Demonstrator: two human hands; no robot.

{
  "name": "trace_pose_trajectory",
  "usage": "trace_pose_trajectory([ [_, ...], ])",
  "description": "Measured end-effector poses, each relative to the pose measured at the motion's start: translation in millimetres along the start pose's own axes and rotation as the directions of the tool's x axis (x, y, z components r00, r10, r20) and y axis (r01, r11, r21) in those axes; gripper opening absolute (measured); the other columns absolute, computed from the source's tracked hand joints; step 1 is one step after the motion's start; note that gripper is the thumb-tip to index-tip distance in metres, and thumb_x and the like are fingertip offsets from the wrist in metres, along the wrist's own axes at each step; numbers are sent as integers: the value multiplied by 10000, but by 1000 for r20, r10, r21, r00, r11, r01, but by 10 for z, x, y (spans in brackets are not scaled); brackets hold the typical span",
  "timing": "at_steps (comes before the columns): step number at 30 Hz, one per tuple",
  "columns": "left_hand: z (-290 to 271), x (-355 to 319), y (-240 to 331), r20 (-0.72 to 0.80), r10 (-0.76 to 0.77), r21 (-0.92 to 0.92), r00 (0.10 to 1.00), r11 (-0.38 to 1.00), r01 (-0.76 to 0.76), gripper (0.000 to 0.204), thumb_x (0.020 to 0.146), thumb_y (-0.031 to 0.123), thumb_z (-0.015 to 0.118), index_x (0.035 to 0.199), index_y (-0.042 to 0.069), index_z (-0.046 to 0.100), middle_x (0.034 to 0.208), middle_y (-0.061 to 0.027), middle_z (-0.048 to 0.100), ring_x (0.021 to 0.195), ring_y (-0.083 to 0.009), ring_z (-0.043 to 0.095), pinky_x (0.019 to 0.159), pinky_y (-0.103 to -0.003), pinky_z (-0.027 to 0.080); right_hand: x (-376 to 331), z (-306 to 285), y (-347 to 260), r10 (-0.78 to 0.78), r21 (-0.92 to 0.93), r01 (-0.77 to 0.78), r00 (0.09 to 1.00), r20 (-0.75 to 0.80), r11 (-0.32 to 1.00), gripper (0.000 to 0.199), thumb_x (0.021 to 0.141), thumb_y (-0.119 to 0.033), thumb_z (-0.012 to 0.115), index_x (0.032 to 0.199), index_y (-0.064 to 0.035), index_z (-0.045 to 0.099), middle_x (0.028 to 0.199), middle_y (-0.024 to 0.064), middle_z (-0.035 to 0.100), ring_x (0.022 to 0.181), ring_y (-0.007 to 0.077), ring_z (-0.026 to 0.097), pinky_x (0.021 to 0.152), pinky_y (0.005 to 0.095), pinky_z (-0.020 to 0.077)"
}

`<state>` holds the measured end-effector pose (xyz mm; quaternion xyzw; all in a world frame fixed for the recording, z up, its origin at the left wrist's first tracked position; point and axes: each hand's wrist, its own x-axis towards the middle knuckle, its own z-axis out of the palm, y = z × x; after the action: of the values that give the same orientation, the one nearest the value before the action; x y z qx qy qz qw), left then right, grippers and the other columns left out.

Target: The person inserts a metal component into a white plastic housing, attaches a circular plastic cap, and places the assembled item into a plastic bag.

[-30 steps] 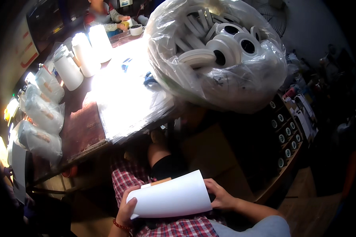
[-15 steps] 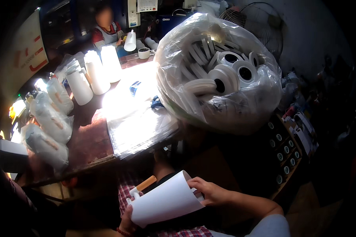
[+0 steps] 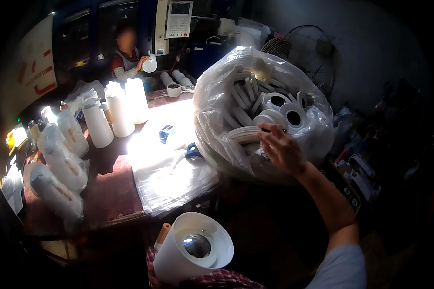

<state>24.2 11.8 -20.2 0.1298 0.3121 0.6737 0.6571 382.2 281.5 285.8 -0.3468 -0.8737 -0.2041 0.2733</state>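
Note:
At the lower middle, my left hand (image 3: pixel 153 275) is wrapped round the side of a white thermos jug body (image 3: pixel 171 257); most of the hand is hidden behind it. The jug's wide end faces up, and a shiny silver round liner (image 3: pixel 196 246) shows inside. A tan handle grip (image 3: pixel 163 234) sticks out on its left side. My right hand (image 3: pixel 283 150) reaches over a big clear plastic bag (image 3: pixel 212 115), its fingers apart and partly bent at the edge of a white round disc (image 3: pixel 243 135). Several white ring-shaped discs with dark centres (image 3: pixel 294 118) fill the bag.
White jugs (image 3: pixel 97 123) stand on the reddish table (image 3: pixel 111 188), some wrapped in plastic (image 3: pixel 58 192). Clear plastic sheets (image 3: pixel 173 185) and a blue tape dispenser (image 3: pixel 167 134) lie at the table's right. Across the table a person (image 3: pixel 126 58) holds a white jug. A fan (image 3: pixel 306 53) stands behind the bag.
My right hand has left the jug's opening and moved up to the discs in the bag. The jug has tipped so that its wide end faces up. The person opposite has turned their jug.

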Motion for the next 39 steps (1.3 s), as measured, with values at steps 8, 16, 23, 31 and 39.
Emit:
trace_pose_trajectory([
  [8, -61, 55, 124, -65, -59, -103, 996, 993, 52, 737, 878, 574, 442, 1413, 71, 387, 1403, -152, 451, 1252, -368, 454, 1023, -537, 395, 221, 618, 1075, 257, -528, 189, 708, 657, 828, 690, 772, -318, 690, 1370, -84, 437, 1527, 163, 248, 1437, 320, 168, 1163, 468, 138],
  [16, -29, -10, 161, -155, -59, -166, 986, 986, 32, 759, 859, 595, 467, 1409, 77, 395, 1405, -146, 449, 1254, -368, 450, 1032, -534, 387, 334, 766, 1257, 380, -576, 196, 580, 720, 793, 876, 641, -447, 738, 1397, -141, 416, 1547, 172, 194, 1449, 385, 65, 1075, 695, 53],
  [23, 275, -63, 337, 30, -67, -306, 997, 949, 73, 689, 873, 539, 498, 1390, 91, 412, 1376, -133, 473, 1241, -325, 469, 1013, -488, 393, 209, 757, 1364, 347, -577, 97, 714, 608, 811, 789, 672, -476, 718, 1327, -110, 476, 1497, 189, 285, 1422, 412, 160, 1066, 667, 146],
  [31, 130, -75, 345, -6, -71, -351, 997, 934, 64, 730, 901, 572, 427, 1355, 0, 405, 1249, -180, 545, 1150, -318, 532, 959, -439, 454, 63, 122, 326, 87, 21, -85, 990, -109, 996, 969, 735, -672, 625, 1466, -152, 259, 1534, 184, 195, 1415, 413, 161, 1072, 621, 221],
  [39, 121, -485, 553, -72, 71, -181, 995, 980, -83, 714, 895, 544, 469, 1333, -18, 418, 1226, -176, 563, 1089, -312, 582, 896, -427, 506, 50, 687, -1956, -439, 864, -38, 849, 293, 503, 967, 770, -659, 595, 1492, -142, 214, 1553, 230, 75, 1424, 458, 49, 1090, 603, 132],
])
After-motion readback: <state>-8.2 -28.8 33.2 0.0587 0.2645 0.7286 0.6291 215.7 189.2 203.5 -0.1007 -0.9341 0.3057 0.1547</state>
